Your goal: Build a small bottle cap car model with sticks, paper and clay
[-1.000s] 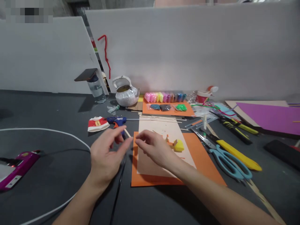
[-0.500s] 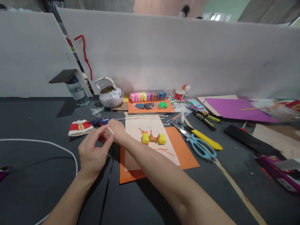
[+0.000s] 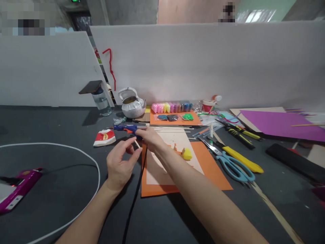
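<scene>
My left hand (image 3: 121, 163) pinches a short thin white stick (image 3: 137, 144) between thumb and fingertips. Just beyond it, my right hand (image 3: 149, 138) is closed round the handle of a blue hot glue gun (image 3: 125, 127) with an orange trigger. The gun's nozzle points left, above and behind a red and white paper piece (image 3: 105, 138). Below my right forearm lies a white sheet (image 3: 158, 173) on orange card (image 3: 215, 176). A small assembly with a yellow block (image 3: 187, 154) rests there, partly covered by that arm.
Blue-handled scissors (image 3: 236, 167) and a yellow cutter (image 3: 242, 159) lie to the right. A metal kettle (image 3: 133, 107), a capped bottle (image 3: 102, 104) and packs of coloured clay (image 3: 171, 107) stand at the back. A purple power strip (image 3: 24, 188) and white cable (image 3: 98, 169) are left.
The view has turned left, shifting everything rightward and bringing the power strip in. My left hand has drawn a little apart from my right, and more of the glue gun shows.
</scene>
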`<state>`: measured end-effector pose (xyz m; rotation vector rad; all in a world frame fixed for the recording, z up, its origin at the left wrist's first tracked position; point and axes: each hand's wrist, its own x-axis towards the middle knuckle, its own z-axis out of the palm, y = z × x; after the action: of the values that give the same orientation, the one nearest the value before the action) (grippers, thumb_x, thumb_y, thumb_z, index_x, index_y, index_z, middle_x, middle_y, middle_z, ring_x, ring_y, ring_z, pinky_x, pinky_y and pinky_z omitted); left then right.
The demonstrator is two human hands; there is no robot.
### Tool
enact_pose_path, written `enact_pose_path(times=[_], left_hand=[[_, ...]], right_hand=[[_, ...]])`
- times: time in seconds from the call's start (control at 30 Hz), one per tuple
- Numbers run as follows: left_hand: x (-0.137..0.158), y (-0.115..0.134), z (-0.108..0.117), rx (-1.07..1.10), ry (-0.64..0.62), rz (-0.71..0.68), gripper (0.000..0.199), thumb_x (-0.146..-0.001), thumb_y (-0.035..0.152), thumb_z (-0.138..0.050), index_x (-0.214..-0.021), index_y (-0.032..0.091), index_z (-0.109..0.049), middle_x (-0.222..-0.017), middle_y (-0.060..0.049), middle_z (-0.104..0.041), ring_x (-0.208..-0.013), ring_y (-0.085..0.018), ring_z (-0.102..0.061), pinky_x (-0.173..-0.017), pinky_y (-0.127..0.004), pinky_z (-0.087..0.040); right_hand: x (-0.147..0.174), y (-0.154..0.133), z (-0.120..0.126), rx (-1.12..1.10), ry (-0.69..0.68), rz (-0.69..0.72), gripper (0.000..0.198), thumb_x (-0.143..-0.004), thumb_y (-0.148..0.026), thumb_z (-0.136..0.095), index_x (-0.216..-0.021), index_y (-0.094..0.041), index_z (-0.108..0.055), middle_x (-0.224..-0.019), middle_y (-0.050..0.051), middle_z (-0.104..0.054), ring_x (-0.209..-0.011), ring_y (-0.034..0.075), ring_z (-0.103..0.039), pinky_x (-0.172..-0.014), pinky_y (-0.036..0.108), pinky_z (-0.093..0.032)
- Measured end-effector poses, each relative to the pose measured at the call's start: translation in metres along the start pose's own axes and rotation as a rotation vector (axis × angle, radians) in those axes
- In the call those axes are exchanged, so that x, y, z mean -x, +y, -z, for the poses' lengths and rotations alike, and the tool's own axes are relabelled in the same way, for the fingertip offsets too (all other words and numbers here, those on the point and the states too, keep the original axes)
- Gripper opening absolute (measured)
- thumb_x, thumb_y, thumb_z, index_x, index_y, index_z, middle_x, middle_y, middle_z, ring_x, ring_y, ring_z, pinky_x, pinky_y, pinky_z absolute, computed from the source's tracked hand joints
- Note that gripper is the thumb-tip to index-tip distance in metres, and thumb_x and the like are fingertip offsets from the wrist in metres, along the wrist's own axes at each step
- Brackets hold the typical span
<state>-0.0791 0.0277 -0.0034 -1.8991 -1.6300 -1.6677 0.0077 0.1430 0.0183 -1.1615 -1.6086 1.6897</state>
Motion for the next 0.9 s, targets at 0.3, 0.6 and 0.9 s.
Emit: enact_pose_path(times=[0.3, 0.6, 0.9], left_hand=[[0.004, 0.001, 0.001, 0.1, 0.026, 0.067, 0.027, -0.088, 0.026, -0.069, -0.114, 0.021, -0.068, -0.071, 0.004, -0.059, -0.065, -0.011, -0.056, -0.07, -0.026, -0.049], [0.009, 0.011, -0.006, 0.344, -0.042, 0.19, 0.031, -0.087, 0.02, -0.07, -0.118, 0.026, -0.07, -0.079, 0.002, -0.062, -0.075, -0.012, -0.059, -0.073, -0.027, -0.051], [0.013, 0.027, -0.01, 0.765, -0.079, 0.529, 0.035, -0.075, 0.013, -0.081, -0.106, 0.029, -0.079, -0.085, 0.0, -0.073, -0.078, -0.011, -0.066, -0.078, -0.022, -0.056]], right_hand=[[0.055, -0.045, 0.034, -0.366, 0.097, 0.25, 0.01, -0.092, -0.012, -0.056, -0.085, -0.018, -0.05, -0.072, -0.007, -0.052, -0.046, 0.003, -0.045, -0.04, 0.016, -0.032], [0.142, -0.032, 0.076, -0.148, 0.356, 0.506, 0.016, -0.093, -0.038, -0.065, -0.09, -0.025, -0.056, -0.075, -0.004, -0.049, -0.059, 0.008, -0.046, -0.051, 0.021, -0.039], [0.187, 0.026, 0.1, -0.186, 0.336, 0.258, 0.03, -0.088, -0.045, -0.071, -0.077, -0.023, -0.054, -0.057, -0.003, -0.052, -0.05, 0.011, -0.044, -0.045, 0.023, -0.036]])
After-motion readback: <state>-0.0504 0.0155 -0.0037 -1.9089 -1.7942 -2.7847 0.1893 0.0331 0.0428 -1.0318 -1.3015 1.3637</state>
